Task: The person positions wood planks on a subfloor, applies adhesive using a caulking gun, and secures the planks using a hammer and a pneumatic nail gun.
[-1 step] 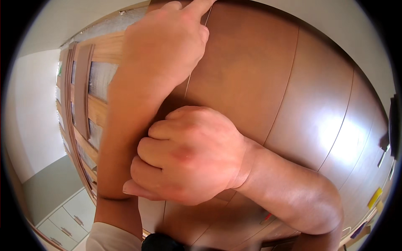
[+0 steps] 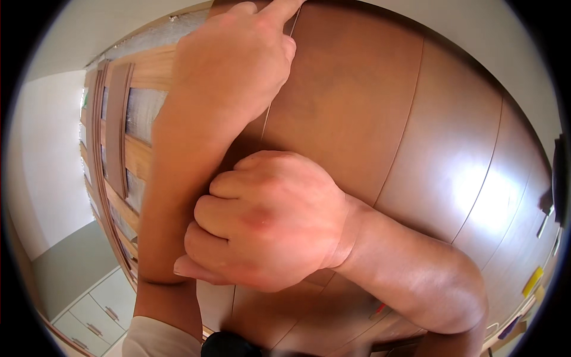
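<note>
Head view, only one: left hand (image 2: pixel 238 62) up top, back of it facing up, forefinger stretched out toward the top rim by a seam, other fingers bent, thumb tucked in along the side; nothing visible in its grip, underside hidden, so can't tell if it has hold of anything. Right hand (image 2: pixel 273 220) mid-frame, curled into a tight fist, knuckles up, thumb toward the lower left; inside of the fist hidden, can't tell if anything is in it. Fist overlaps the left forearm in this view, contact unclear. Brown boards (image 2: pixel 345 107) lie beneath both hands, spread right and down with thin seams between, strong glare on the right. Left of the left forearm: pale wooden battens (image 2: pixel 151 72), silvery sheeting (image 2: pixel 143 113) between them, a narrow brown plank (image 2: pixel 118 134) lying across. Far left, white wall (image 2: pixel 50 160); lower left, white drawers (image 2: pixel 98 315) with handles. Pale sleeve (image 2: pixel 160 336) on the left arm at the bottom, black rounded thing (image 2: pixel 229 345) just beside it. Right rim: yellow item (image 2: pixel 533 281), small, kind unclear.
</note>
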`<state>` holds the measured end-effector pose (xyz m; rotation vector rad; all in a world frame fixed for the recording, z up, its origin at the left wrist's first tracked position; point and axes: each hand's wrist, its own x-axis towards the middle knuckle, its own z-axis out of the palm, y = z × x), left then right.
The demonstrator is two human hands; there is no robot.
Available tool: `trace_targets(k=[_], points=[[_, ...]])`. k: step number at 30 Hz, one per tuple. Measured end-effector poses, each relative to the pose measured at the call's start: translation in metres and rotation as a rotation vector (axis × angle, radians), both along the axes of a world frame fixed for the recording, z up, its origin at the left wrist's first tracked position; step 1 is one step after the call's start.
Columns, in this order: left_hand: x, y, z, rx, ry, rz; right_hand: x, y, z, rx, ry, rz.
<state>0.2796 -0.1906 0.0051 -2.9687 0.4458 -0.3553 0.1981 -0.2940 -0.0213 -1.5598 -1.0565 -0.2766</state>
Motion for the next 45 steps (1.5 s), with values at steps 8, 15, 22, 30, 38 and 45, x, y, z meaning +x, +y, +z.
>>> trace_targets(k=[8,15,22,30,38,45], points=[[0.002,0.013,0.003,-0.048,-0.08,-0.111,0.0,0.004,0.003,-0.04,-0.004,0.035],[0.012,-0.002,-0.006,-0.126,-0.007,-0.256,0.0,0.004,0.002,-0.112,-0.023,0.068],[0.013,0.007,-0.01,-0.166,0.14,0.041,0.005,-0.004,0.002,-0.043,-0.012,0.008],[0.016,0.07,-0.024,-0.207,0.024,0.21,0.006,-0.006,0.006,-0.076,0.042,0.017],[0.022,0.088,-0.04,-0.398,-0.015,0.286,0.008,-0.005,0.007,-0.108,-0.008,-0.001],[0.035,0.096,-0.036,-0.316,0.099,0.2,0.008,-0.004,0.005,-0.1,0.002,-0.014]])
